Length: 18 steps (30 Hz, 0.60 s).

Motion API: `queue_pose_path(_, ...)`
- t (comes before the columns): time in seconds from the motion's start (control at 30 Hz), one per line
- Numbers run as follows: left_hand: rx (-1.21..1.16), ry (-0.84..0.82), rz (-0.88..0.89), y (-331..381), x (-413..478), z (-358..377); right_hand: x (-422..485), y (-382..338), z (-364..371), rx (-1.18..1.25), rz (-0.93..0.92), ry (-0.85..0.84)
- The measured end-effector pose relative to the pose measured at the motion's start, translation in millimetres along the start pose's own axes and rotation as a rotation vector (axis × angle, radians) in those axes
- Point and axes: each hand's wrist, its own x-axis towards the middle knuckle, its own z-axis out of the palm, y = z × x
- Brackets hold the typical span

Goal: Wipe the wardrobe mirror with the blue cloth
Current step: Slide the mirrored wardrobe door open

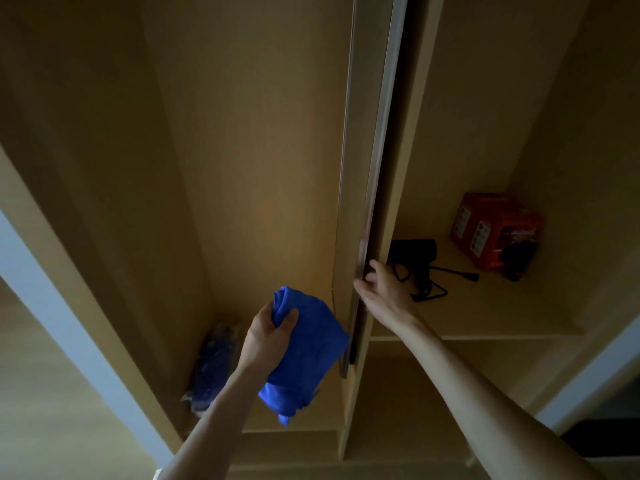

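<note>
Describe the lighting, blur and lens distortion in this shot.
Head view: dim, warm light, with the blue cloth the brightest colour; wide-angle lens splays the wardrobe panels outward; the right hand on the door edge looks slightly blurred.

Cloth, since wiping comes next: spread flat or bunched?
Bunched: left hand grips the cloth by a crumpled end; the rest hangs.
</note>
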Motion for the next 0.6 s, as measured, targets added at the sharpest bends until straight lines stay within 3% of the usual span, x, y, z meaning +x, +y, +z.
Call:
queue_pose_path(0.2, 0.098, 0.074, 0.012, 17, 11, 8, 15, -22, -5, -0.071, -0.052, 0.068)
queue_pose_path(0.4, 0.142, 0.002, 0.172, 24, 18, 13, 23, -20, -3, -0.099, -0.046, 0.140)
queue_pose_path(0.6, 0.363, -0.112, 0.330, 42, 20, 36, 18, -14, -3, -0.145, -0.063, 0.164)
